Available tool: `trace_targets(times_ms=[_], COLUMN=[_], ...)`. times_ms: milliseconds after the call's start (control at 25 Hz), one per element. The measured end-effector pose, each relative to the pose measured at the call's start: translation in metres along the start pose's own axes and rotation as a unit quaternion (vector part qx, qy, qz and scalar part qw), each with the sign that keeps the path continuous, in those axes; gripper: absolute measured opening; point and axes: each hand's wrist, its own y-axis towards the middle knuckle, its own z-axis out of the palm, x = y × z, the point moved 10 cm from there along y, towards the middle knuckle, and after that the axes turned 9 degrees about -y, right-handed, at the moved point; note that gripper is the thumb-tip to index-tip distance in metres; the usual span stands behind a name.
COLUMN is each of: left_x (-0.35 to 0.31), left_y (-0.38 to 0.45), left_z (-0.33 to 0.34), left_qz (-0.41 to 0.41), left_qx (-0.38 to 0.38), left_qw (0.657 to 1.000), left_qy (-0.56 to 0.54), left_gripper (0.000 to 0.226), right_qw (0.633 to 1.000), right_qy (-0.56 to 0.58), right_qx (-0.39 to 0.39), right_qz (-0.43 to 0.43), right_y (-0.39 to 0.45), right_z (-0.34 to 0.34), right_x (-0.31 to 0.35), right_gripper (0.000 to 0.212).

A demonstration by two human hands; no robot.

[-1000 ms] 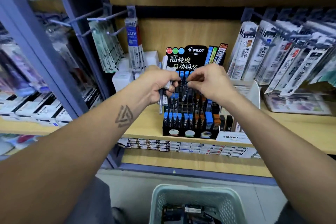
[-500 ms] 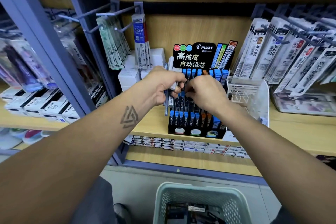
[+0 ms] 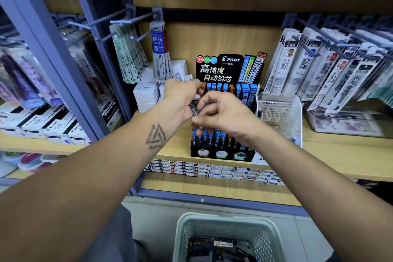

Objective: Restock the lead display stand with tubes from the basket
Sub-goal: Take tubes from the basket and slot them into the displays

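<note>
Tube in left hand grip, right hand pinching.

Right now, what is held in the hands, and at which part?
The left hand grips dark lead tubes by their upper part. The right hand pinches one tube's lower end.

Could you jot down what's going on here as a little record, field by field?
place: shop shelf of stationery
stand: black lead display stand on the shelf, rows of blue- and orange-capped tubes
left hand: holds a dark tube in front of the stand
right hand: fingers pinch the same tube's lower end
basket: pale, on the floor below, dark packs inside
beside stand: clear holder to its right
</note>
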Motion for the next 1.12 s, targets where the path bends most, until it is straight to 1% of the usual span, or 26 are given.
trace_targets(times_ms=[40,80,160,240,280,360,400,480,560,640,760,840,1000,1120], left_x=[-0.003,-0.007,-0.016,-0.021,-0.020,-0.017,-0.015,-0.014,-0.013,-0.010,-0.003,-0.001,0.002,0.002], left_y=[0.001,0.004,0.011,0.013,0.011,0.006,0.004,0.003,0.002,0.002,0.000,-0.002,-0.005,-0.004], left_z=[-0.002,-0.006,-0.015,-0.020,-0.018,-0.010,-0.006,-0.001,0.002,0.001,0.000,0.000,-0.001,-0.002], left_qz=[0.001,0.002,0.005,0.014,0.015,0.015,0.016,0.021,0.022,0.019,0.003,-0.007,-0.017,-0.019], left_qx=[0.000,-0.002,-0.007,-0.003,0.007,0.036,0.048,0.065,0.076,0.080,0.092,0.100,0.111,0.111], left_qw=[1.000,1.000,0.999,1.000,1.000,0.998,0.997,0.994,0.992,0.990,0.988,0.986,0.984,0.984], left_qy=[-0.012,-0.023,-0.038,-0.021,0.000,0.043,0.060,0.080,0.098,0.117,0.126,0.130,0.137,0.139], left_gripper=[0.013,0.014,0.018,0.019,0.020,0.020,0.019,0.017,0.016,0.015,0.019,0.020,0.018,0.018], right_qw=[1.000,0.999,0.997,0.997,0.998,0.999,0.999,0.994,0.983,0.973,0.953,0.937,0.917,0.906], right_qy=[0.003,0.006,0.020,0.032,0.026,-0.007,-0.029,-0.072,-0.098,-0.129,-0.231,-0.286,-0.327,-0.369], right_qx=[0.012,0.035,0.071,0.070,0.060,0.026,-0.005,-0.085,-0.157,-0.190,-0.196,-0.201,-0.229,-0.208], right_qz=[0.003,0.006,0.017,0.021,0.021,0.022,0.022,0.012,-0.002,0.002,0.021,0.016,-0.004,-0.017], right_y=[0.000,-0.002,-0.006,-0.009,-0.008,-0.003,0.001,0.006,0.009,0.013,0.021,0.024,0.026,0.031], right_z=[-0.001,0.000,-0.002,-0.008,-0.013,-0.024,-0.033,-0.053,-0.072,-0.079,-0.078,-0.075,-0.075,-0.067], right_x=[-0.001,-0.002,-0.007,-0.010,-0.011,-0.013,-0.013,-0.010,-0.007,-0.010,-0.019,-0.019,-0.014,-0.014], right_gripper=[0.029,0.035,0.056,0.068,0.068,0.058,0.046,0.022,0.010,0.009,0.013,0.013,0.015,0.011])
